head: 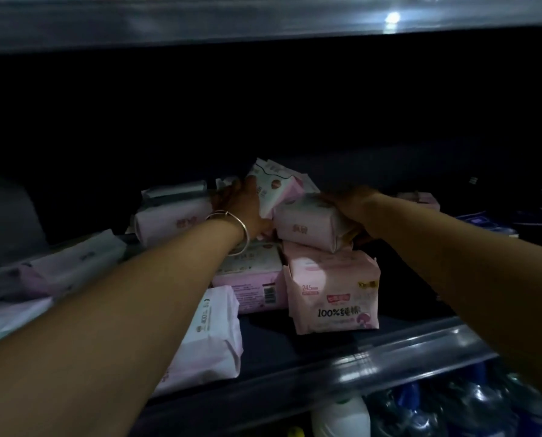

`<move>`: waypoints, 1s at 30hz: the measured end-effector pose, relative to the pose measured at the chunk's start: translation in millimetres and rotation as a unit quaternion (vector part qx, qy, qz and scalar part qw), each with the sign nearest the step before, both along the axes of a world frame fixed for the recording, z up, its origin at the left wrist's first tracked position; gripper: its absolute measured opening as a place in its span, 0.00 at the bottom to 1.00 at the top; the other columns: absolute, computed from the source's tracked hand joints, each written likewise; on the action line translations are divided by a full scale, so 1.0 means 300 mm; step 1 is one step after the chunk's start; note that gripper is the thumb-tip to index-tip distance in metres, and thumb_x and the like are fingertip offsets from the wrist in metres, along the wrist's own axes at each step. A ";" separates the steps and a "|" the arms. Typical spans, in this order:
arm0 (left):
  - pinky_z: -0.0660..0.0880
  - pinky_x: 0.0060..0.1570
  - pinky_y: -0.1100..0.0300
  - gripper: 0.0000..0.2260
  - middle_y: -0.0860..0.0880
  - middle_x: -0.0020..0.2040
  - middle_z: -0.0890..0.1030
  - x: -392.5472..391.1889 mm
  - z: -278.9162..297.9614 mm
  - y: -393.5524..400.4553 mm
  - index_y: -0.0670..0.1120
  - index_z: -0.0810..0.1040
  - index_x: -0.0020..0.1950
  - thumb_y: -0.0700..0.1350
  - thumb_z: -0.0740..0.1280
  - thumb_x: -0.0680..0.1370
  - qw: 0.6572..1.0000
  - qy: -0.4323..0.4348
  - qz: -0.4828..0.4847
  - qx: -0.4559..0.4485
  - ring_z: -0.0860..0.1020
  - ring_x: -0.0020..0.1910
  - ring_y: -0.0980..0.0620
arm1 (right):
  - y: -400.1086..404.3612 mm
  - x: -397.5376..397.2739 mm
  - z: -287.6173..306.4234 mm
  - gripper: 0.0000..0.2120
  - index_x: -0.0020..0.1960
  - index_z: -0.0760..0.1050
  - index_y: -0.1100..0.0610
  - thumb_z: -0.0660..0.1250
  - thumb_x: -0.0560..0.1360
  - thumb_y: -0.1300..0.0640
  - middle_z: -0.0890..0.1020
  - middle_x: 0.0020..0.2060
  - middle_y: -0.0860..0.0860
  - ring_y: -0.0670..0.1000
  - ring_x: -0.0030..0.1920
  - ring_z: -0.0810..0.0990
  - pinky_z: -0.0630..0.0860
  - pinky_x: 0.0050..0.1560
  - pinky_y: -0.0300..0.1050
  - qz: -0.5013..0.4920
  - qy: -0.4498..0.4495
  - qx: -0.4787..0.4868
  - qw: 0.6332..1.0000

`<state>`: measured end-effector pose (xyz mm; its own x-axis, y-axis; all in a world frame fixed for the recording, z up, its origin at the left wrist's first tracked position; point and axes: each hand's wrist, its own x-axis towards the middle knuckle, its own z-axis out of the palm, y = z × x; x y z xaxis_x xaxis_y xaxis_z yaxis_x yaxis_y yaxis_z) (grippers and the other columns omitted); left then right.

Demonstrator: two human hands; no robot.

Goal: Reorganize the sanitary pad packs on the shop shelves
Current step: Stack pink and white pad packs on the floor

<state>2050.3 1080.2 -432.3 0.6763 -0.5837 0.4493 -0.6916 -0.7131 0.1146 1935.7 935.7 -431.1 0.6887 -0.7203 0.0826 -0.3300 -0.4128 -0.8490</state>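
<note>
Both arms reach deep into a dark shelf (389,351) where pink pad packs lie in a messy pile. The right hand (351,209) is wrapped around a pink pack (307,223), fingers over its right end. That pack sits on top of a big pack (332,291) that stands near the front, with "100%" printed on it. The left hand (241,206), with a bangle (232,230) on its wrist, is just left of the held pack. It touches a tilted pack (274,184) farther back, and its fingers seem curled on it, but it is too dark to be sure.

The step looks like lifting or setting the top pack so the pile gets tidy. To do it well, hold the pack by its sides, not by the thin sealed end, because the soft wrap can slip. Keep it flat. The tilted pack leans on the pile, so the left hand should steady it or it may slide down. Put same packs together, labels facing front.

More packs lie to the left: a flat pack (169,223) far back, and a white pack (213,332) near the edge. That white one sits close to the edge, so don't bump it with an arm. Bottles (452,405) stand on the shelf below.
</note>
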 end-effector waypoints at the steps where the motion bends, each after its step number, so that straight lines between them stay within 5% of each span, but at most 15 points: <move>1: 0.59 0.70 0.49 0.45 0.40 0.73 0.60 0.006 0.001 -0.010 0.44 0.50 0.76 0.55 0.73 0.68 1.000 -0.001 0.001 0.001 0.61 0.72 0.41 | 0.000 -0.001 0.001 0.28 0.67 0.69 0.61 0.63 0.76 0.41 0.76 0.62 0.61 0.61 0.60 0.76 0.74 0.62 0.54 0.002 -0.006 0.011 1.000; 4: 0.60 0.70 0.48 0.45 0.40 0.73 0.61 0.013 0.006 -0.033 0.45 0.50 0.76 0.55 0.72 0.68 1.000 0.004 0.003 0.001 0.62 0.72 0.42 | -0.014 -0.008 -0.001 0.33 0.61 0.74 0.62 0.75 0.64 0.42 0.80 0.55 0.60 0.60 0.53 0.80 0.79 0.55 0.54 -0.019 -0.083 0.082 0.993; 8: 0.63 0.68 0.47 0.45 0.41 0.72 0.62 0.016 0.005 -0.041 0.44 0.53 0.75 0.56 0.73 0.67 1.000 -0.006 0.012 0.013 0.64 0.71 0.41 | -0.031 -0.018 0.015 0.29 0.60 0.75 0.61 0.78 0.64 0.50 0.80 0.56 0.58 0.59 0.55 0.79 0.77 0.58 0.54 -0.008 -0.152 0.096 0.984; 12: 0.64 0.68 0.48 0.42 0.41 0.72 0.64 0.004 0.025 -0.011 0.44 0.55 0.75 0.55 0.73 0.68 0.999 0.007 -0.003 0.033 0.65 0.70 0.41 | -0.021 -0.046 0.020 0.26 0.57 0.74 0.63 0.79 0.63 0.57 0.81 0.50 0.57 0.58 0.50 0.81 0.79 0.54 0.57 0.029 -0.131 0.153 0.979; 15: 0.68 0.65 0.51 0.35 0.42 0.69 0.67 -0.028 0.042 0.020 0.45 0.59 0.73 0.51 0.71 0.71 0.999 0.006 -0.013 0.047 0.69 0.67 0.41 | 0.002 -0.070 0.039 0.32 0.59 0.75 0.64 0.81 0.58 0.62 0.81 0.54 0.58 0.59 0.52 0.81 0.79 0.53 0.58 0.040 -0.167 0.117 0.978; 19: 0.72 0.56 0.57 0.31 0.44 0.64 0.73 -0.056 0.044 0.065 0.48 0.63 0.71 0.45 0.72 0.71 0.998 0.022 -0.024 0.046 0.74 0.61 0.44 | 0.029 -0.119 0.065 0.19 0.49 0.75 0.60 0.79 0.62 0.66 0.81 0.50 0.56 0.56 0.50 0.81 0.79 0.51 0.53 0.059 -0.169 0.032 0.983; 24: 0.69 0.61 0.54 0.32 0.43 0.67 0.71 -0.099 0.064 0.094 0.48 0.64 0.72 0.42 0.72 0.71 0.999 0.019 -0.043 0.019 0.71 0.64 0.43 | 0.032 -0.171 0.083 0.29 0.62 0.71 0.61 0.77 0.63 0.67 0.78 0.51 0.55 0.56 0.50 0.79 0.78 0.52 0.52 0.064 -0.184 -0.010 0.981; 30: 0.65 0.67 0.51 0.36 0.44 0.71 0.65 -0.044 0.065 0.059 0.52 0.60 0.74 0.50 0.73 0.70 0.999 0.019 -0.015 0.028 0.66 0.68 0.42 | 0.022 -0.174 0.066 0.18 0.54 0.74 0.59 0.75 0.67 0.65 0.79 0.44 0.53 0.54 0.43 0.80 0.79 0.46 0.50 0.096 -0.096 -0.015 0.991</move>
<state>2037.1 1097.9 -412.7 0.6748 -0.6267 0.3897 -0.7080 -0.6987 0.1023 1883.4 942.4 -411.2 0.7829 -0.5725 0.2436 -0.0769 -0.4776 -0.8752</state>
